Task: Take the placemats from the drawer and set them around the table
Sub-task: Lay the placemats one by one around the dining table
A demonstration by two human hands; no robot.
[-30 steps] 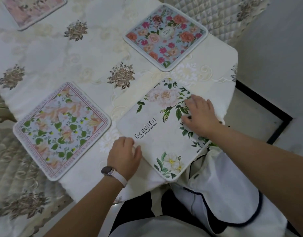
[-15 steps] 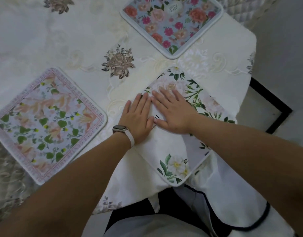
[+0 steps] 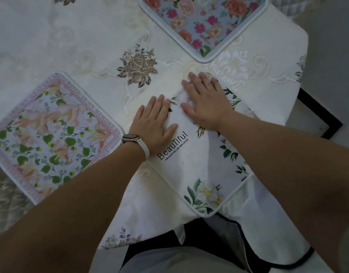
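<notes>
A white placemat (image 3: 191,172) with green leaves, white flowers and the word "Beautiful" lies at the table's near corner, one tip hanging over the edge. My left hand (image 3: 153,125), with a watch on the wrist, rests flat on its left side. My right hand (image 3: 206,101) lies flat on its far corner, fingers spread. A pink-bordered floral placemat (image 3: 51,134) lies to the left. A blue placemat (image 3: 205,22) with pink and orange roses lies further away at the top.
The table wears a cream embroidered tablecloth (image 3: 91,46) with brown rose motifs. Its right edge drops to a grey floor with a black line (image 3: 319,117). A quilted chair cover (image 3: 6,194) shows at the lower left.
Both hands have slid flat over the white placemat, from its edges to the middle and then toward its far corner. The camera has moved closer to the table.
</notes>
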